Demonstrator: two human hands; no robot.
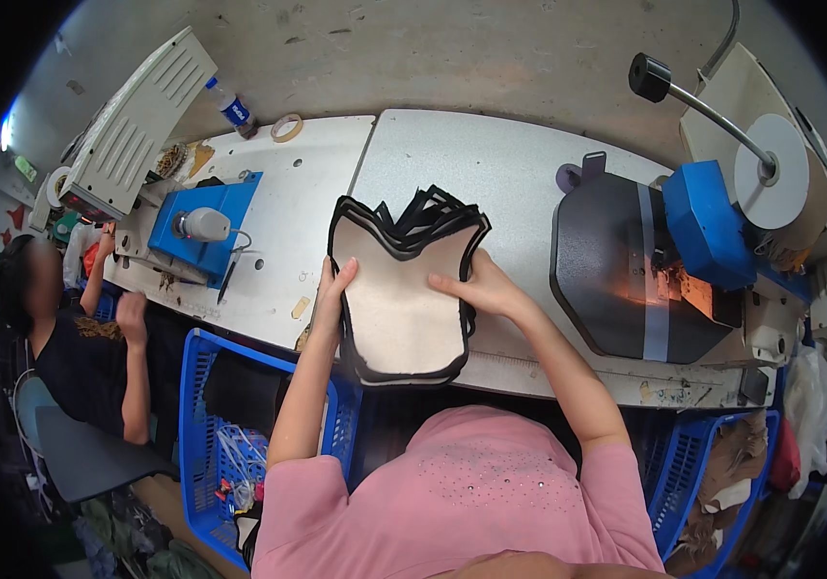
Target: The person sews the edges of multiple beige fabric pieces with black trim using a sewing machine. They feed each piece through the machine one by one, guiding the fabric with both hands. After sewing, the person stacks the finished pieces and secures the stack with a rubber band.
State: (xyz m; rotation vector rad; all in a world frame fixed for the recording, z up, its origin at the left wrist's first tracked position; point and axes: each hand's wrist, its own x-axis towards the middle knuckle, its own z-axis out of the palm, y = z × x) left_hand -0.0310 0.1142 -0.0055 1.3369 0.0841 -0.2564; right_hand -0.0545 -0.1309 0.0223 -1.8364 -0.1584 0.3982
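Between my two hands I hold a stack of cut fabric pieces [404,309], cream on the face with black edges, shaped with a notch at the top. My left hand [335,288] grips the stack's left side, thumb on the cream face and fingers behind. On the right side my right hand [479,287] holds it the same way, thumb on top. The stack is over the front edge of the white table [452,154]. Its upper edges fan apart in loose black layers.
At right stands a sewing machine with a blue head [708,222] and a black plate [597,261]. Another blue machine [206,232] is at left, near a tape roll [287,127] and a bottle [231,106]. Blue baskets [199,434] flank me; a person [85,338] sits at left.
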